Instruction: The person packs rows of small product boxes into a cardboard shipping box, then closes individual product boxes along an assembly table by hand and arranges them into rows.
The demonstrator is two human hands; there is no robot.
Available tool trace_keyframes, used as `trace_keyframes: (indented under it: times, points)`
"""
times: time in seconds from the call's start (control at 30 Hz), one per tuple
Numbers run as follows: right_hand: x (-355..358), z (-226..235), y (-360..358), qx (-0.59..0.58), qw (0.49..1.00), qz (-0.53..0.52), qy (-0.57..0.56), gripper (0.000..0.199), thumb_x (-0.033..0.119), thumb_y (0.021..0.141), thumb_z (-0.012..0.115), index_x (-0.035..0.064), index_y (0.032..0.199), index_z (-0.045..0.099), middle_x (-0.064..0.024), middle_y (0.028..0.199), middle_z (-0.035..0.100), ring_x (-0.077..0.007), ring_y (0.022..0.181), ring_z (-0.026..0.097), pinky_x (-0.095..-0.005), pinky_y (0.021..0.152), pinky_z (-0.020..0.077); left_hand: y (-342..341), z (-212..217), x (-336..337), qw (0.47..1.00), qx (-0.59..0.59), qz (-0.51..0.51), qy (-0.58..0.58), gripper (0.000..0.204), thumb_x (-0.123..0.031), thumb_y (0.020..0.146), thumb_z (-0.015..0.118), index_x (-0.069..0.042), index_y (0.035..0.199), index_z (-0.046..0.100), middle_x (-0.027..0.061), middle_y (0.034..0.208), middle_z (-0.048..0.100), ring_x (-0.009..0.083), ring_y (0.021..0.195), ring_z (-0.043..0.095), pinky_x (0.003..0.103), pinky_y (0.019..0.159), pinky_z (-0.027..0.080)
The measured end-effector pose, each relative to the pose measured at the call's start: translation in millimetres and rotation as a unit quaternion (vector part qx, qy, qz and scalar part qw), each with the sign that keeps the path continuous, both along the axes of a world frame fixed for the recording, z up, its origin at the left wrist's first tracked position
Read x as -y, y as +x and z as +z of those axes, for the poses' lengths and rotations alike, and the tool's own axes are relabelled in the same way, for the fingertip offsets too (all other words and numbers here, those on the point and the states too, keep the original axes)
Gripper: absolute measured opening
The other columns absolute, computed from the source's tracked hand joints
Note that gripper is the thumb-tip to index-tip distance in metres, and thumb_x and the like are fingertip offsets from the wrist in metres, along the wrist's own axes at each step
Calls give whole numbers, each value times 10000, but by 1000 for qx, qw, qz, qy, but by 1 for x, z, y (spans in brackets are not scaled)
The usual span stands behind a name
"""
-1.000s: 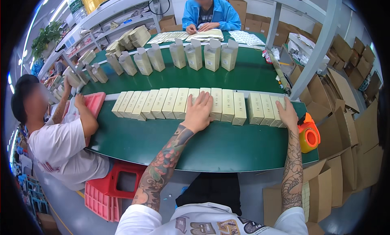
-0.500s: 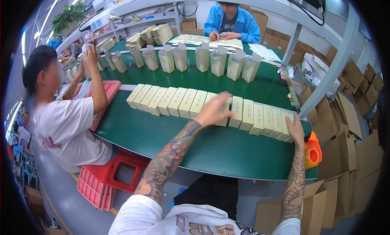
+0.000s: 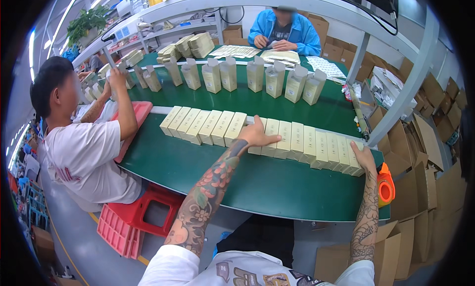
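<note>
The left hand's (image 3: 258,132) fingers are partly hidden among the pale-yellow rectangular cardboard boxes (image 3: 282,142) lined up on the glossy green tabletop (image 3: 267,184). The hands are held well apart, the row's right end being touched by the right hand (image 3: 364,158); whether either is clamped cannot be told. The left hand, blurred above the row earlier, is now lowered into it.

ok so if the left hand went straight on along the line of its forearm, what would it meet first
The left hand would likely cross the green tabletop and meet an upright, open-topped cream carton in the far row; depth is unclear, so it might pass above or between cartons.
</note>
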State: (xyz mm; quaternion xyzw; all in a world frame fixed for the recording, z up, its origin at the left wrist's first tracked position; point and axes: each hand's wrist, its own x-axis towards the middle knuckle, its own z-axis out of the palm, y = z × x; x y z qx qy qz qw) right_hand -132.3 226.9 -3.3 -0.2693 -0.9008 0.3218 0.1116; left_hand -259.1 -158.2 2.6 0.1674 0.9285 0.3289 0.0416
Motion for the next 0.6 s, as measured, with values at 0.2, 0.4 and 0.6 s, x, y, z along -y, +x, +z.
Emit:
trace_keyframes:
  times: [0.2, 0.4, 0.6]
  points:
    - [38, 21, 24, -33, 998, -33, 46, 640, 521, 802, 580, -53, 1083, 543, -197, 1001, 615, -298, 962, 588, -339, 841, 434, 17, 10, 9, 998, -11, 11, 55, 987, -477, 581, 781, 71, 1250, 304, 290, 1123, 508, 394, 1058, 522, 392, 899, 423]
    - [69, -33, 38, -466, 866, -52, -175, 565, 470, 829, 590, -3, 1123, 493, -137, 1071, 559, -235, 1055, 514, -307, 899, 377, 52, -31, 21, 928, -186, 45, 320, 913, -376, 619, 798, 70, 1234, 292, 243, 1128, 504, 327, 1073, 501, 364, 930, 392]
    - [68, 6, 33, -325, 911, -165, -193, 549, 443, 843, 583, -14, 1135, 496, -101, 1093, 554, -184, 1035, 508, -280, 882, 381, 48, -13, 49, 928, -29, 26, 371, 768, -437, 779, 661, 92, 1216, 318, 281, 1184, 470, 317, 1140, 457, 357, 984, 331]
